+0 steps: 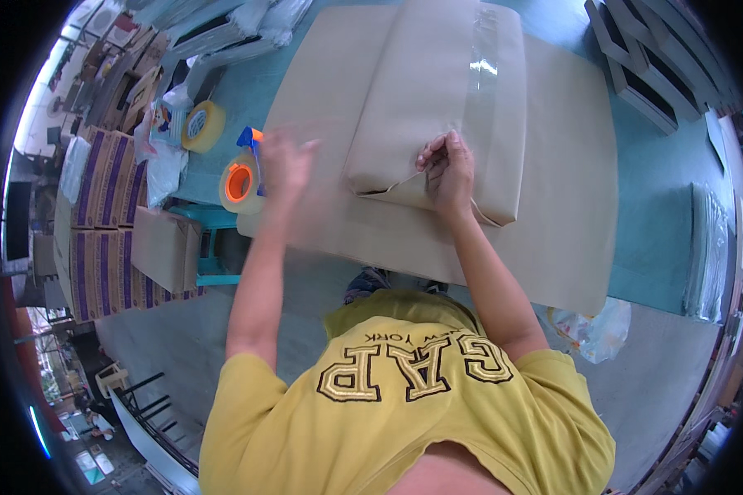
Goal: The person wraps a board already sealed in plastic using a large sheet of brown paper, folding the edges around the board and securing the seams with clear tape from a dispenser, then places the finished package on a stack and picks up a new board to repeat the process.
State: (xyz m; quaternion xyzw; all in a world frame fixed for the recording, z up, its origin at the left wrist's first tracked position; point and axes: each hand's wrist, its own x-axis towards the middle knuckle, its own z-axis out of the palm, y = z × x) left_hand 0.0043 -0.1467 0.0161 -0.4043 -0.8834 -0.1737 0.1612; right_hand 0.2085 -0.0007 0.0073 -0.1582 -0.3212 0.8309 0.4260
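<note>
A long package wrapped in brown paper (425, 91) lies on a larger flat brown sheet (565, 165), with a strip of clear tape (483, 70) along its top. My right hand (450, 173) is at the package's near end, fingers curled and pinched on the edge of the wrapping paper flap. The flap stands slightly raised, leaving a dark gap at its left corner. My left hand (285, 173) is smeared by motion beside a tape dispenser (243, 177) with a blue and orange body and an orange core; its fingers cannot be made out.
Another tape roll (204, 126) rests on the blue-green table (648, 223) at the left. Dark-faced panels (648, 62) are stacked far right, and plastic-wrapped flat items (706, 252) stand nearer. Left of the table are stacked cartons (99, 264) and a teal stool (210, 243).
</note>
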